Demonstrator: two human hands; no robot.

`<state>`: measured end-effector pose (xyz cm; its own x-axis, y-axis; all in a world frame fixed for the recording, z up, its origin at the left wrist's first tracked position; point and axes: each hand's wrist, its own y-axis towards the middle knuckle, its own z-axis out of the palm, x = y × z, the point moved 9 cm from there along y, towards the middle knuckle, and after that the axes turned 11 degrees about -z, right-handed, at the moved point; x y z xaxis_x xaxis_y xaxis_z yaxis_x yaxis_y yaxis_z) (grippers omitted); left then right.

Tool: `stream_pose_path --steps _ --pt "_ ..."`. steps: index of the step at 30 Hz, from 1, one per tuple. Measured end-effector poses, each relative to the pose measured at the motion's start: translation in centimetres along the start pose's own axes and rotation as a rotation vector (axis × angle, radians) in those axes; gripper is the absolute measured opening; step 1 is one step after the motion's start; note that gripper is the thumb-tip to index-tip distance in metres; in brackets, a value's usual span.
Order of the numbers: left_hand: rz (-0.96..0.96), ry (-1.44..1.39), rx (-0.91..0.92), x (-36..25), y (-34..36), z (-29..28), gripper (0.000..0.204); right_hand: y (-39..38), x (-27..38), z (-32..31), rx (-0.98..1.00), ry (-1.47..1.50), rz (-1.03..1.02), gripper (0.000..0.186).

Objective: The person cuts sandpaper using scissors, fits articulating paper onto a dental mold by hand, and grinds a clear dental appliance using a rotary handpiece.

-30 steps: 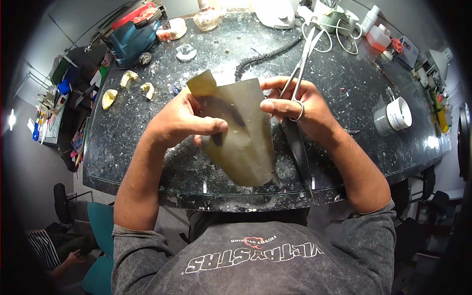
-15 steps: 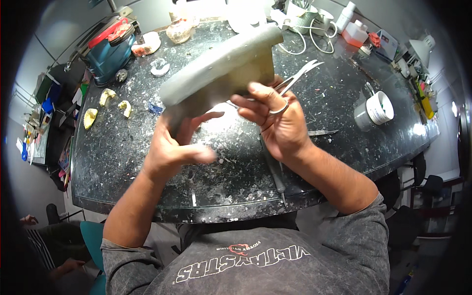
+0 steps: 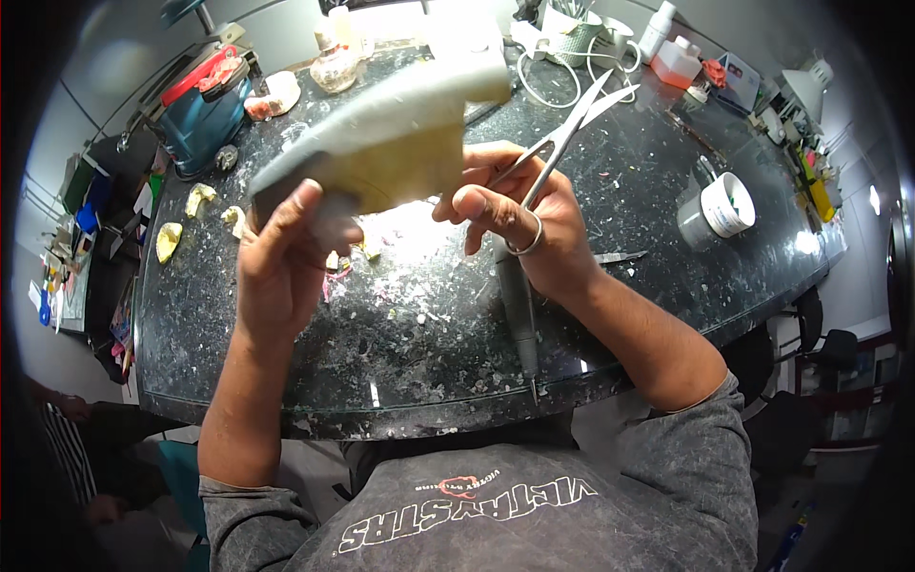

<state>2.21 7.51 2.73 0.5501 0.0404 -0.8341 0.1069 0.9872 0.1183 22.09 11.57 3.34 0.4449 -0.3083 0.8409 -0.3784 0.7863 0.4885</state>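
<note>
My left hand (image 3: 276,262) grips the left end of a curved, translucent olive-grey sheet (image 3: 400,157), raised and tilted above the worktop. My right hand (image 3: 538,238) holds long metal scissors (image 3: 562,133) by their finger loops, blades pointing up and to the right, close beside the sheet's right edge; whether its fingertips touch the sheet is unclear. Below my hands lie a dark cylindrical handpiece (image 3: 517,305) and, to the right, a thin metal blade tool (image 3: 621,257). Small scraps under the sheet are partly hidden.
Yellow curved pieces (image 3: 169,242) lie left. A teal red-lidded machine (image 3: 191,129), glass flask (image 3: 334,69), cables (image 3: 548,95) and bottle of pink liquid (image 3: 675,69) line the back. A white tub (image 3: 732,208) stands right. Someone in stripes (image 3: 65,448) is at lower left.
The sheet has risen, moved left and tipped from a broad face-up view to a curved, tilted one. My left hand regripped its left end. My right hand shifted slightly left with the scissors.
</note>
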Motion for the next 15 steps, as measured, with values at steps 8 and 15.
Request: stream_pose_path --steps 8,15 --pt "-0.093 -0.425 0.38 1.4 -0.9 5.5 0.103 -0.1 -0.2 -1.2 -0.214 0.274 0.078 0.024" --pt "0.002 0.242 0.039 2.9 -2.0 5.2 0.037 -2.0 -0.6 2.3 0.1 -0.002 0.222 0.026"
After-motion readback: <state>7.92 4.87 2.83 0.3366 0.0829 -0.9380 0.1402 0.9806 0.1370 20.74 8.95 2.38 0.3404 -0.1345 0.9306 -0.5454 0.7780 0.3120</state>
